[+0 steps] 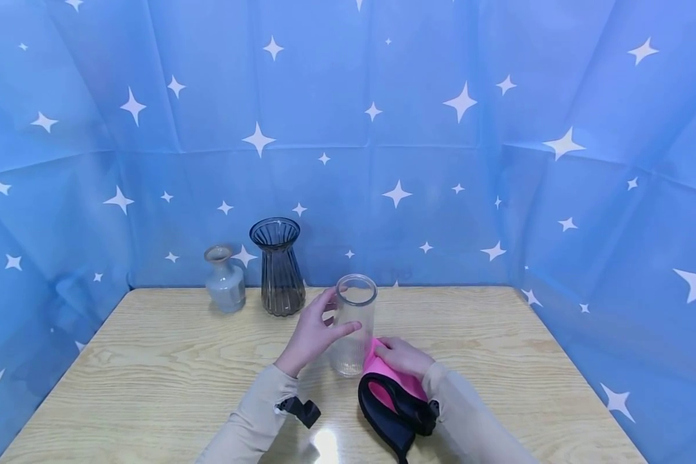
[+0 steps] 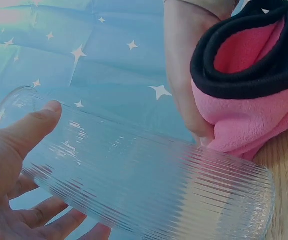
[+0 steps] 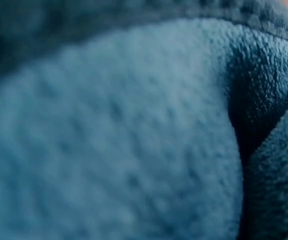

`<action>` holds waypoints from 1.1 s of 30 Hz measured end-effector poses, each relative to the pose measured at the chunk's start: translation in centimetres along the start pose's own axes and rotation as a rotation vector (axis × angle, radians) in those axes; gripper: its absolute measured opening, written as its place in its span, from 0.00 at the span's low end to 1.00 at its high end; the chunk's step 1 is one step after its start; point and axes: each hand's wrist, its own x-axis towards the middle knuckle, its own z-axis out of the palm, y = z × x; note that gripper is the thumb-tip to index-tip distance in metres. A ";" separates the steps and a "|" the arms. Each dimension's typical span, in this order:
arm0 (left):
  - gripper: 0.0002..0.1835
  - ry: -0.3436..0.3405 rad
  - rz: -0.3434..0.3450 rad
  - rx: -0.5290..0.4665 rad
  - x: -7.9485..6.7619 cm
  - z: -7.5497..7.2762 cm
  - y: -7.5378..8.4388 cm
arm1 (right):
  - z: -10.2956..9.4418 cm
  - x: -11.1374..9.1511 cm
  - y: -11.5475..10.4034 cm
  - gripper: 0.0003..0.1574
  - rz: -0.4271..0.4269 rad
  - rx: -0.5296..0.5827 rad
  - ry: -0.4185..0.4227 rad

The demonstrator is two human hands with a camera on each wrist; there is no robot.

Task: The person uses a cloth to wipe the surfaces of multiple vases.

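Observation:
A clear ribbed glass vase (image 1: 348, 351) stands upright on the wooden table. My left hand (image 1: 315, 332) holds it from the left, thumb across the front and fingers round the far side; the left wrist view shows the same curl about the vase (image 2: 133, 165). At the vase's lower right, my right hand (image 1: 405, 357) grips a bunched cleaning cloth (image 1: 387, 368), pink on one face and dark on the other with a black edge. The cloth (image 2: 249, 115) meets the glass near its base. Dark fabric of the cloth (image 3: 108, 140) fills the right wrist view, hiding the right fingers there.
At the back left of the table (image 1: 168, 374) stand a small pale blue-grey vase (image 1: 226, 287) and a taller smoky grey glass vase (image 1: 281, 277). A blue star-printed curtain (image 1: 325, 84) encloses the back and sides.

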 end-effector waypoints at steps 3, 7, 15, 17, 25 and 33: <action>0.37 -0.002 -0.002 -0.004 0.0 0.0 -0.1 | 0.3 -0.1 0.2 0.24 -0.011 0.064 0.054; 0.37 -0.016 0.004 -0.028 0.2 0.0 -0.4 | 0.6 -0.2 0.2 0.25 -0.117 0.094 0.188; 0.35 -0.047 0.000 -0.099 0.6 -0.1 -0.8 | -1.5 -0.4 -1.6 0.27 -0.333 -0.024 0.342; 0.35 -0.060 -0.012 -0.111 0.6 -0.1 -0.8 | -2.2 -0.6 -2.2 0.27 -0.378 -0.033 0.355; 0.34 -0.125 -0.008 -0.131 1.0 -0.2 -0.8 | -4.2 -1.0 -4.0 0.26 -0.529 -0.067 0.385; 0.38 -0.193 -0.021 -0.065 0.9 -0.5 -0.2 | -5.5 -1.5 -5.0 0.26 -0.572 -0.037 0.374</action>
